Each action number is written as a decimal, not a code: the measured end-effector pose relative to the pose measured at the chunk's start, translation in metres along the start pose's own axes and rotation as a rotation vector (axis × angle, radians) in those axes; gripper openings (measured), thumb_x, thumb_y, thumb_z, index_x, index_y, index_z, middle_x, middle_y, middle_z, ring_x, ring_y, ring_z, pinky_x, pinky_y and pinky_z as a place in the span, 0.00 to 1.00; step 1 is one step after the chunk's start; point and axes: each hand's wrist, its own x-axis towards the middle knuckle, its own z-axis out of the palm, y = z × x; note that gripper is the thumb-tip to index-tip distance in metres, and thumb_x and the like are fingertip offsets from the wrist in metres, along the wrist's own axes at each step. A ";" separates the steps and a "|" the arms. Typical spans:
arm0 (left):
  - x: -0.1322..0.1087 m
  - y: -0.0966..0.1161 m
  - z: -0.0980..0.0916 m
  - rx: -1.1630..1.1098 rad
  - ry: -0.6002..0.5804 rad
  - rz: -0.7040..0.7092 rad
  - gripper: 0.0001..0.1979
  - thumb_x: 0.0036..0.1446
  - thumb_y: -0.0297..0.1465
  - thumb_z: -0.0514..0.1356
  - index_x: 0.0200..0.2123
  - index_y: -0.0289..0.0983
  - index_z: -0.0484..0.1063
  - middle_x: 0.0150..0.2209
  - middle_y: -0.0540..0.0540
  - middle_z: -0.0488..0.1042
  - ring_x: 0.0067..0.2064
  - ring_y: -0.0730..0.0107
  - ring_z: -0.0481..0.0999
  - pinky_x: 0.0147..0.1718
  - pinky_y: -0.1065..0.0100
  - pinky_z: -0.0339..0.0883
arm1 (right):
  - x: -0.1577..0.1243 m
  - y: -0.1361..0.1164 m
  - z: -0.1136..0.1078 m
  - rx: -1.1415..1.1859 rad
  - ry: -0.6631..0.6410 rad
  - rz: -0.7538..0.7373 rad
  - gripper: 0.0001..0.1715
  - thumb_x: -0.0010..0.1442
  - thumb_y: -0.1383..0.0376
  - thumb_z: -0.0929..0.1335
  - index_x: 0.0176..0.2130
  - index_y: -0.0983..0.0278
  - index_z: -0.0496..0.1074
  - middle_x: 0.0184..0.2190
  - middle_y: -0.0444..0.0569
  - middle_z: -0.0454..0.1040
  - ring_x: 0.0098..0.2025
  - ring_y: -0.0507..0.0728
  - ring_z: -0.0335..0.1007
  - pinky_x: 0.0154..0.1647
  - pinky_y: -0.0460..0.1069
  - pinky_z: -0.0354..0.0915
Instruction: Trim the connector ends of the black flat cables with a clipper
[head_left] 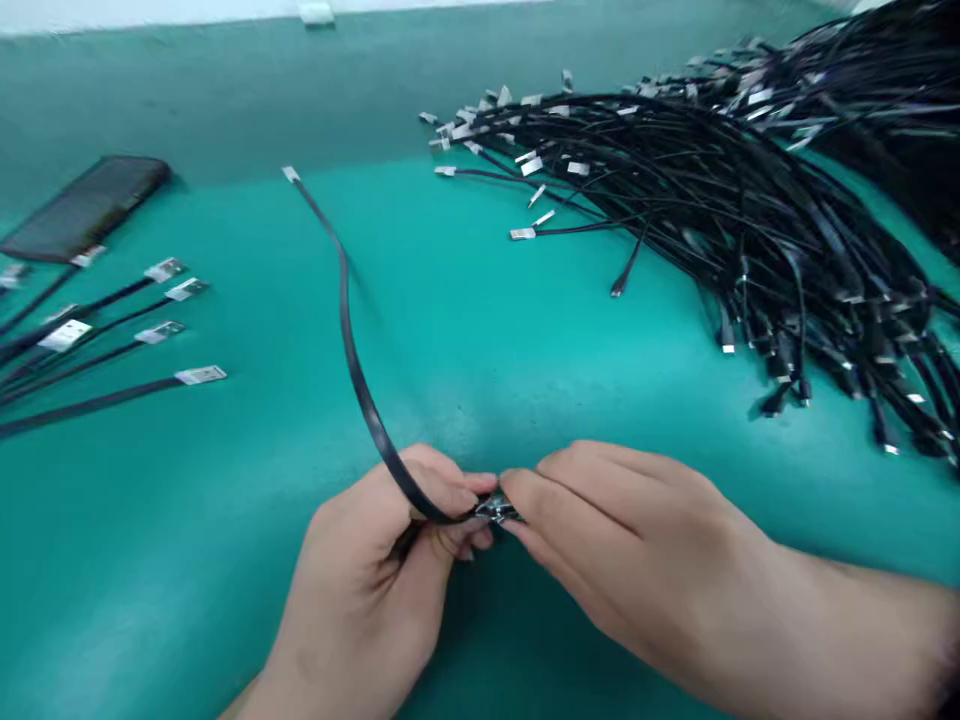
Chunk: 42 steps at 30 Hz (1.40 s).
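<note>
At lower centre of the frame, the left hand pinched a black cable and the right hand the adjoining shiny piece; steady alignment seemed advisable.

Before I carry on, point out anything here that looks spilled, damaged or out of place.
Nothing looks spilled; blur would hide fine damage. The dark, phone-like slab at far left seems out of place beside cables, and one connector juts from the large cable pile.

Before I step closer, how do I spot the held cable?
On the green table, find the left hand, bottom middle. A black cable arcs up from it. Unlike the heap at right and bunch at left, it curves alone.
</note>
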 end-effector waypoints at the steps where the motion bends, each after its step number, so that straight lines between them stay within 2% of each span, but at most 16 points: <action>1: -0.001 0.000 -0.001 0.000 0.004 0.001 0.18 0.63 0.15 0.58 0.38 0.47 0.74 0.37 0.59 0.79 0.31 0.79 0.80 0.31 0.78 0.78 | 0.000 0.000 -0.001 0.015 -0.006 0.010 0.13 0.73 0.74 0.62 0.37 0.63 0.70 0.32 0.45 0.63 0.32 0.58 0.54 0.34 0.57 0.51; 4: -0.003 -0.001 -0.004 -0.021 0.009 -0.010 0.19 0.62 0.14 0.59 0.39 0.47 0.75 0.37 0.58 0.79 0.31 0.78 0.81 0.31 0.77 0.78 | -0.001 0.000 -0.002 0.064 0.001 0.038 0.14 0.72 0.75 0.63 0.36 0.63 0.70 0.31 0.44 0.64 0.31 0.57 0.56 0.33 0.56 0.53; 7: -0.003 -0.002 -0.004 -0.074 0.005 -0.038 0.17 0.62 0.15 0.60 0.39 0.46 0.75 0.37 0.57 0.79 0.31 0.76 0.82 0.31 0.75 0.79 | 0.001 0.003 -0.003 0.121 0.049 0.062 0.15 0.73 0.74 0.64 0.34 0.63 0.71 0.31 0.44 0.69 0.31 0.56 0.61 0.35 0.54 0.59; 10: -0.003 -0.001 -0.004 -0.092 0.013 -0.089 0.14 0.63 0.18 0.60 0.38 0.45 0.75 0.38 0.56 0.79 0.30 0.75 0.82 0.29 0.75 0.79 | 0.005 0.008 -0.008 0.162 0.219 0.174 0.15 0.74 0.70 0.65 0.34 0.62 0.72 0.31 0.45 0.75 0.30 0.54 0.66 0.35 0.51 0.64; 14: -0.003 0.001 -0.004 -0.079 0.026 -0.155 0.11 0.64 0.21 0.60 0.38 0.44 0.76 0.39 0.54 0.80 0.29 0.75 0.82 0.27 0.76 0.78 | 0.010 0.017 -0.014 0.149 0.418 0.263 0.03 0.71 0.68 0.70 0.45 0.64 0.76 0.35 0.46 0.80 0.31 0.52 0.72 0.34 0.48 0.69; 18: -0.005 -0.001 -0.005 -0.102 0.013 -0.230 0.07 0.66 0.25 0.61 0.41 0.44 0.77 0.39 0.52 0.81 0.31 0.75 0.81 0.29 0.76 0.78 | 0.012 0.028 -0.011 0.235 0.497 0.295 0.12 0.68 0.69 0.71 0.51 0.63 0.73 0.39 0.49 0.76 0.33 0.54 0.73 0.35 0.51 0.72; 21: -0.002 0.000 -0.005 -0.154 0.024 -0.240 0.06 0.68 0.28 0.61 0.43 0.46 0.76 0.38 0.53 0.81 0.31 0.76 0.81 0.29 0.78 0.77 | 0.012 0.040 -0.009 0.311 0.613 0.330 0.12 0.67 0.71 0.71 0.48 0.60 0.72 0.42 0.51 0.72 0.37 0.57 0.73 0.35 0.54 0.73; 24: 0.002 0.003 -0.005 -0.196 0.043 -0.215 0.07 0.68 0.27 0.60 0.41 0.45 0.76 0.31 0.55 0.79 0.29 0.78 0.79 0.28 0.80 0.74 | 0.015 0.055 -0.013 0.283 0.681 0.347 0.10 0.65 0.72 0.72 0.45 0.59 0.74 0.42 0.51 0.71 0.39 0.58 0.72 0.37 0.55 0.72; 28: 0.007 0.004 -0.004 -0.218 0.055 -0.197 0.06 0.66 0.27 0.60 0.39 0.44 0.76 0.28 0.55 0.78 0.28 0.78 0.78 0.28 0.82 0.73 | 0.017 0.071 -0.019 0.269 0.574 0.363 0.02 0.68 0.65 0.72 0.42 0.60 0.79 0.37 0.50 0.77 0.36 0.57 0.74 0.34 0.53 0.69; 31: 0.009 0.002 -0.004 -0.210 0.055 -0.202 0.06 0.65 0.27 0.60 0.39 0.43 0.76 0.28 0.55 0.78 0.28 0.77 0.78 0.28 0.80 0.73 | 0.017 0.081 -0.017 0.464 0.486 0.532 0.11 0.70 0.55 0.72 0.39 0.60 0.77 0.27 0.45 0.76 0.27 0.53 0.68 0.26 0.49 0.62; 34: 0.009 0.003 -0.003 -0.201 0.052 -0.217 0.05 0.65 0.28 0.61 0.39 0.43 0.76 0.27 0.54 0.78 0.28 0.76 0.79 0.28 0.79 0.73 | 0.019 0.088 -0.015 0.752 0.462 0.714 0.20 0.65 0.48 0.74 0.36 0.61 0.72 0.22 0.41 0.72 0.21 0.50 0.62 0.22 0.46 0.56; 37: 0.009 0.005 -0.001 -0.194 0.044 -0.224 0.04 0.64 0.29 0.61 0.39 0.43 0.77 0.27 0.54 0.78 0.28 0.75 0.78 0.28 0.78 0.73 | 0.023 0.088 -0.018 0.910 0.462 0.764 0.25 0.63 0.45 0.74 0.33 0.61 0.68 0.20 0.40 0.72 0.18 0.48 0.57 0.19 0.45 0.51; 40: 0.010 0.006 0.000 -0.179 0.060 -0.210 0.04 0.64 0.30 0.61 0.39 0.42 0.77 0.27 0.54 0.78 0.27 0.75 0.78 0.28 0.77 0.73 | 0.029 0.084 -0.020 0.927 0.440 0.770 0.25 0.68 0.43 0.67 0.34 0.60 0.67 0.19 0.40 0.72 0.16 0.48 0.55 0.17 0.44 0.49; 42: 0.010 0.005 0.000 -0.163 0.068 -0.209 0.03 0.63 0.30 0.62 0.39 0.42 0.77 0.27 0.54 0.78 0.27 0.75 0.77 0.28 0.77 0.73 | 0.032 0.083 -0.019 0.808 0.337 0.808 0.26 0.68 0.43 0.67 0.30 0.60 0.66 0.17 0.40 0.72 0.15 0.49 0.56 0.17 0.44 0.50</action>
